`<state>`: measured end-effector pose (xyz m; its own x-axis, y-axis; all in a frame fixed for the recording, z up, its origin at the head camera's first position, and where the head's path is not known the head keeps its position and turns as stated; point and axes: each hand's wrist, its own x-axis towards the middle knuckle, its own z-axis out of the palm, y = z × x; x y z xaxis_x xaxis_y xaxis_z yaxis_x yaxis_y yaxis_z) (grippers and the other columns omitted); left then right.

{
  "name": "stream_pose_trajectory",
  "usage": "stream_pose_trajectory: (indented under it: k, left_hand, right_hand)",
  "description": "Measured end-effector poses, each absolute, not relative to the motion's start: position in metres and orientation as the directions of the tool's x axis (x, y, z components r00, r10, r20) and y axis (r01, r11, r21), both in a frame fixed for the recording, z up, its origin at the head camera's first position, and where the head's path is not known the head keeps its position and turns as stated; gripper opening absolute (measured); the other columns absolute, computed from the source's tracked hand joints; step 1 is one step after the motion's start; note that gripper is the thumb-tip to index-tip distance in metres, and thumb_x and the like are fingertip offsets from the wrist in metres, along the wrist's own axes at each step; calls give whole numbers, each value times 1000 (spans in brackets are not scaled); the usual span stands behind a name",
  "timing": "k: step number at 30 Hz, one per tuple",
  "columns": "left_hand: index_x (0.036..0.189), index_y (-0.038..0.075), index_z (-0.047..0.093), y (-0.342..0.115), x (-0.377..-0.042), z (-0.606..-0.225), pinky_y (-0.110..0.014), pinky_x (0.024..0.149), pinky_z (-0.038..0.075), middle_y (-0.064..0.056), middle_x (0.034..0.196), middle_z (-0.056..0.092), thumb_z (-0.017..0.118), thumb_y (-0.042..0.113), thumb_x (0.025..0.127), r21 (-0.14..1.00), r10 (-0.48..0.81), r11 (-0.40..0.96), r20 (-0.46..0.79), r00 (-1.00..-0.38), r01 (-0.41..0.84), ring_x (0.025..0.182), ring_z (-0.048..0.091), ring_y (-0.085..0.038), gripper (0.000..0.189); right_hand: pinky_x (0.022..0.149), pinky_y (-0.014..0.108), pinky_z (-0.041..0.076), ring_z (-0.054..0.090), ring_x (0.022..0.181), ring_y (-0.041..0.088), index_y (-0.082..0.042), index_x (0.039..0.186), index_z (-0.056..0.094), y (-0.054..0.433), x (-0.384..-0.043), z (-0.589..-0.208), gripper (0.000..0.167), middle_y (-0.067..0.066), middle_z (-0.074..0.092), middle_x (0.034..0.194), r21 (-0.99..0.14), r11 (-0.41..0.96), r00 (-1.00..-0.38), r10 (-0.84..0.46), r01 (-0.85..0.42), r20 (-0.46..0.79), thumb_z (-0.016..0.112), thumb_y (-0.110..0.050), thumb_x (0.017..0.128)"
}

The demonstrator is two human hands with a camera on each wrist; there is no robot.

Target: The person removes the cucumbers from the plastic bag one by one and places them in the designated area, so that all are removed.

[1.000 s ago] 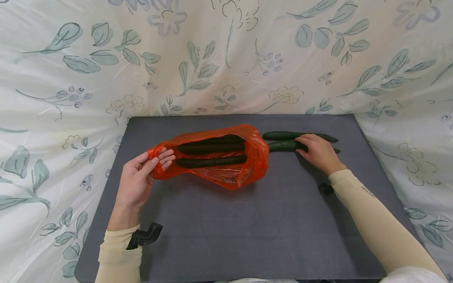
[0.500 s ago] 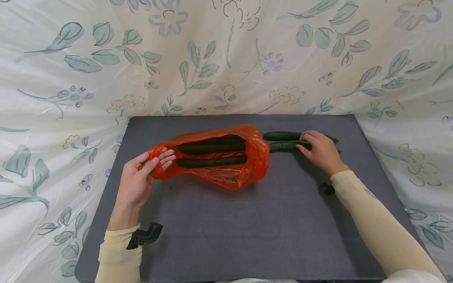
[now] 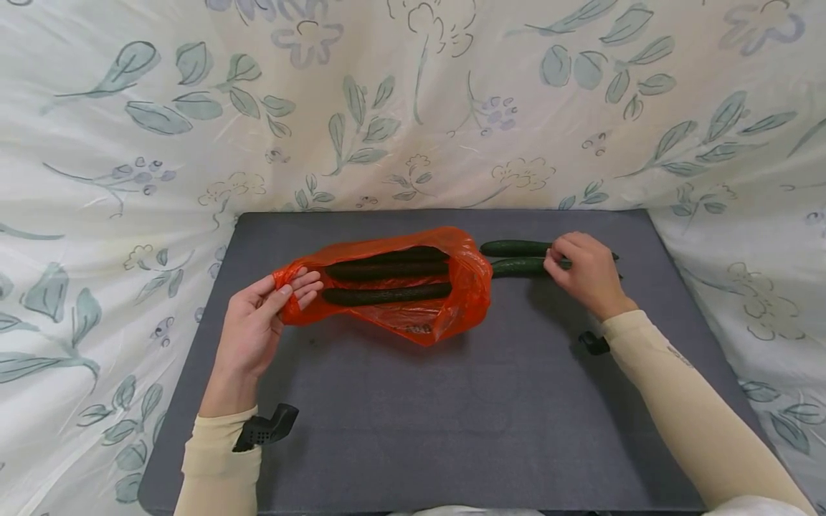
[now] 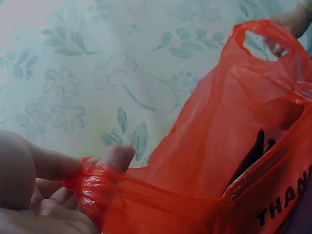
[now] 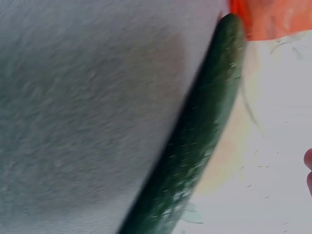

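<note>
My left hand (image 3: pixel 248 330) pinches the left edge of a red plastic bag (image 3: pixel 472 294) between thumb and fingers, keeping its mouth spread. Several dark green cucumbers lie inside, the nearest cucumber (image 3: pixel 387 294) apart from the rest. Black lettering (image 4: pixel 282 202) shows on the bag in the left wrist view. Just right of the bag, two cucumbers lie side by side, a far cucumber (image 3: pixel 513 248) and a near cucumber (image 3: pixel 519 267). Over their right halves hovers my right hand (image 3: pixel 589 276), fingers loosely curled and holding nothing. Its fingertips (image 5: pixel 309 163) are apart from the cucumber (image 5: pixel 195 126) in the right wrist view.
A dark grey table (image 3: pixel 413 430) carries everything, its front edge close to the person. Behind it and along both sides hangs a white curtain (image 3: pixel 445 136) printed with leaves and flowers. A black wrist device (image 3: pixel 266 428) sits on the left sleeve.
My right hand has risen off the near cucumber and shifted slightly away and to the right. The left hand keeps its hold on the bag, and the cucumbers stay in place.
</note>
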<state>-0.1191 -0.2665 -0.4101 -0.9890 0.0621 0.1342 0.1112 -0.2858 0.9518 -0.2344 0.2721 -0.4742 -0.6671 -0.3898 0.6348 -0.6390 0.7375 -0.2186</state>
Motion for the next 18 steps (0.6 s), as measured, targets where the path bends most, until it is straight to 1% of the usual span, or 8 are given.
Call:
stream_pose_trajectory:
  k: [2,4,7,8,10,14,16,18]
  left_hand:
    - [152,-22,42,-266,-119,-410,-39,102,56,-18,132,72,51,1,114,952,61,-283,135,-989,113,116,76,-29,45]
    - [152,-22,42,-266,-119,-410,-39,102,56,-18,132,73,51,0,114,953,60,-282,136,-989,114,116,76,-30,45]
    - [152,-22,42,-267,-119,-409,-40,102,56,-19,132,72,51,0,114,952,65,-283,138,-988,115,116,76,-30,45]
    - [152,-22,42,-267,-119,-409,-40,102,56,-19,133,72,51,0,114,952,68,-284,139,-988,115,116,76,-30,45]
    - [152,-22,42,-267,-119,-409,-40,103,56,-19,133,72,50,0,114,952,74,-285,141,-987,114,117,75,-30,45]
    - [152,-22,42,-268,-119,-409,-41,103,56,-20,134,72,50,0,114,951,79,-289,138,-987,109,118,75,-32,45]
    - [153,-21,42,-268,-120,-409,-41,103,56,-20,135,71,50,0,114,950,82,-292,136,-987,106,120,74,-33,45]
    - [153,-21,41,-269,-120,-409,-41,103,56,-20,136,71,50,0,114,949,84,-297,134,-987,104,121,74,-33,46]
  right_hand:
    - [69,51,54,61,76,32,-9,76,60,267,-232,-468,26,9,64,82,-215,721,-639,-386,-659,665,78,3,89]
    - [72,54,56,64,79,34,-7,77,65,260,-228,-461,21,12,68,86,-218,699,-610,-377,-681,697,80,2,90]
    - [80,60,58,69,89,38,-3,89,74,248,-221,-447,9,15,74,98,-218,671,-581,-380,-708,719,83,-3,89]
    - [84,61,59,70,93,38,-2,95,76,244,-219,-442,10,16,75,103,-218,663,-578,-386,-716,719,83,-4,89]
    - [93,61,59,71,103,38,-1,108,79,235,-215,-431,22,16,76,114,-218,654,-577,-401,-724,712,85,-7,88]
    - [112,49,53,67,124,35,-3,132,75,219,-208,-414,47,14,72,135,-234,637,-594,-437,-735,676,89,-11,87]
    - [118,43,49,65,130,35,-5,137,73,213,-204,-408,57,13,69,141,-248,622,-598,-448,-742,664,93,-10,84]
    - [120,40,47,63,133,34,-5,142,71,207,-200,-403,63,13,67,145,-245,610,-593,-468,-753,655,93,-11,83]
